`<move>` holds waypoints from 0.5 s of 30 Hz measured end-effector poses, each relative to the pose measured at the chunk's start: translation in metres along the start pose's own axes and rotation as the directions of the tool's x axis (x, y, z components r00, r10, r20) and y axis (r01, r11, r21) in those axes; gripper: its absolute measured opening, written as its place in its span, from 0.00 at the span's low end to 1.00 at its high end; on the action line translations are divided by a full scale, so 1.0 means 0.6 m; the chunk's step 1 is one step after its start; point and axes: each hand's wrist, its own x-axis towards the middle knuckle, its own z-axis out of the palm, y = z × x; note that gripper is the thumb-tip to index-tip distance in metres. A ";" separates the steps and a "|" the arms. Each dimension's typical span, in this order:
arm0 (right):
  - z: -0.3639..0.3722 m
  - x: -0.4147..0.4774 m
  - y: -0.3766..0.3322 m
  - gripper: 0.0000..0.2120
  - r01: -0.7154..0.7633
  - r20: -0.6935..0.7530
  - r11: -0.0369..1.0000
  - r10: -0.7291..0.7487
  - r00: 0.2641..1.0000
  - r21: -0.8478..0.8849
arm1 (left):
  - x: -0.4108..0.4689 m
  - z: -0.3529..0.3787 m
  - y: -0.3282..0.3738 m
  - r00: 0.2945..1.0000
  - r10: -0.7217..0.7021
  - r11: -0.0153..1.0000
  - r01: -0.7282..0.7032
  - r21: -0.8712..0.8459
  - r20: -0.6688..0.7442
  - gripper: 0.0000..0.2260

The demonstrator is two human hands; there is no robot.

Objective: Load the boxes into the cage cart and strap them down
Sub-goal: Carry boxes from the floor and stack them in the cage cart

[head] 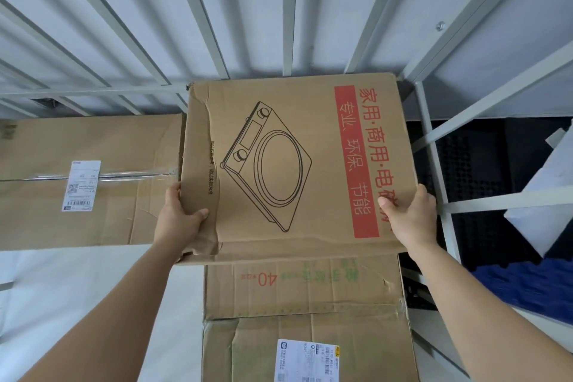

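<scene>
A flat cardboard box with a cooktop drawing and a red strip of characters lies on top of another brown box that carries a shipping label. My left hand grips its near left edge, thumb on top. On the near right edge, my right hand holds it the same way. A third, wide box with a white label sits to the left, touching the held box. The grey bars of the cage cart rise right behind the boxes.
The cart's right side frame stands just right of the held box. Beyond it are a black and blue pallet-like surface and a white slab. A pale floor lies at the lower left.
</scene>
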 end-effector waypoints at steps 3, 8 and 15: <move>-0.003 -0.003 -0.008 0.44 -0.008 0.040 0.996 0.012 0.999 -0.093 | -0.004 -0.006 0.007 1.000 -0.009 0.998 0.008 0.063 0.023 0.31; -0.017 -0.014 -0.021 0.45 0.048 0.062 0.958 -0.032 0.998 -0.283 | -0.019 -0.015 0.019 0.998 0.001 0.977 -0.016 0.210 0.070 0.33; -0.016 -0.050 -0.039 0.43 0.192 0.169 0.895 -0.133 0.977 -0.402 | -0.060 -0.018 0.038 0.994 -0.015 0.933 -0.025 0.360 0.109 0.30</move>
